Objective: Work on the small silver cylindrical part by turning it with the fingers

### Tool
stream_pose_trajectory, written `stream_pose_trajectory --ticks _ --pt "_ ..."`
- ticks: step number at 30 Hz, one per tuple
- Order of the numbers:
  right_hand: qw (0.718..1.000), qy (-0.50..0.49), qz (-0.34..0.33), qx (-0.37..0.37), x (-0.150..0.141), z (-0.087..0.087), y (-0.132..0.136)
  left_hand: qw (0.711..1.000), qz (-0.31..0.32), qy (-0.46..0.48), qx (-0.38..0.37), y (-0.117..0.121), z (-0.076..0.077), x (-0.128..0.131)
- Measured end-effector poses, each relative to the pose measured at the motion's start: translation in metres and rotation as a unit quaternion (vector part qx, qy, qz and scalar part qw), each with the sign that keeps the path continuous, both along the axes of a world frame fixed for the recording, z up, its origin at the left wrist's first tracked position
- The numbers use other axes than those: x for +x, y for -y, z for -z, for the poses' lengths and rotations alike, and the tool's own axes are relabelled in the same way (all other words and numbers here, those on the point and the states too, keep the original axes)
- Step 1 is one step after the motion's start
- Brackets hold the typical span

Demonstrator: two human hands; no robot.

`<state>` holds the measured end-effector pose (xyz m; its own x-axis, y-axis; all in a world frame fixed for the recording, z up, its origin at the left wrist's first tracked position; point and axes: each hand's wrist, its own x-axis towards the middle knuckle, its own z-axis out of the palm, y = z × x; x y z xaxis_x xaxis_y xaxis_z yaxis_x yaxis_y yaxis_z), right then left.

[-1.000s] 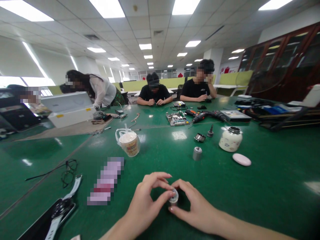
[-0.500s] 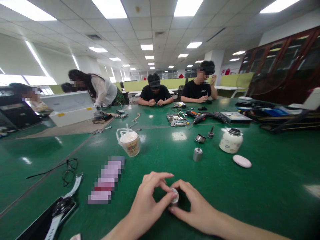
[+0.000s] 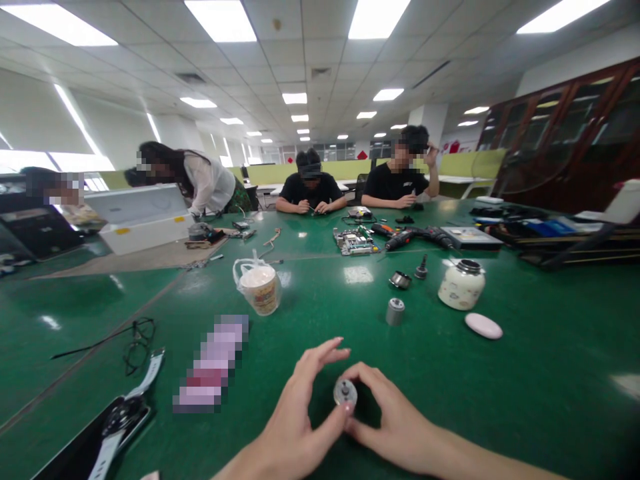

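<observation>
Between my hands is a small round metal motor part (image 3: 345, 392), its end face turned up to show a short central shaft. My right hand (image 3: 400, 417) grips it from the right, index finger at the far side and thumb at the near side. On the left, my left hand (image 3: 303, 403) has its fingers stretched out and apart, with only the thumb tip touching the near rim. Beyond my hands stands a metal cylinder (image 3: 395, 312). Behind that lie a shiny metal ring piece (image 3: 400, 280) and a dark rotor-like piece (image 3: 421, 268).
A white jar (image 3: 461, 285) and pink oval lid (image 3: 483, 326) are on the right. Left are a bagged cup (image 3: 263, 290), glasses (image 3: 137, 347) and a watch (image 3: 120, 417). Farther back lie a circuit board (image 3: 356, 241) and power drills (image 3: 410, 235). Several people work around the table.
My left fingers have lifted and spread away from the motor part, uncovering its end face and shaft. The part has tilted toward me. My right hand still grips it.
</observation>
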<state>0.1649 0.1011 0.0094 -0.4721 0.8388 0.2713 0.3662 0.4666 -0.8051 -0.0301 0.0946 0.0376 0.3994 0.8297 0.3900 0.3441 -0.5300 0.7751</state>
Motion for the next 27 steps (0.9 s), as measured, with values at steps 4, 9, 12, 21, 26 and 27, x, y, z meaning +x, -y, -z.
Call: stream_pose_trajectory --ticks 4,9,12,21,26,27 --pt "0.995 -0.092 -0.001 0.027 0.006 -0.004 0.002 0.999 -0.027 -0.017 -0.023 0.000 0.016 -0.001" --pt "0.993 -0.103 -0.026 0.052 0.008 -0.009 0.004 0.998 -0.032 -0.015 -0.043 -0.002 0.033 0.002" --pt "0.992 -0.107 -0.029 0.057 0.008 -0.009 0.004 0.999 -0.035 -0.013 -0.038 -0.003 0.034 0.003" --pt "0.993 -0.110 -0.044 0.020 0.008 -0.022 0.006 0.998 -0.040 -0.017 -0.038 0.000 0.033 0.001" --pt "0.991 -0.125 0.018 0.047 0.010 -0.017 0.001 0.998 -0.044 -0.022 -0.042 0.001 0.030 0.001" --pt "0.989 -0.137 0.036 0.052 0.011 -0.017 0.000 0.998 -0.046 -0.025 -0.042 0.001 0.029 0.001"
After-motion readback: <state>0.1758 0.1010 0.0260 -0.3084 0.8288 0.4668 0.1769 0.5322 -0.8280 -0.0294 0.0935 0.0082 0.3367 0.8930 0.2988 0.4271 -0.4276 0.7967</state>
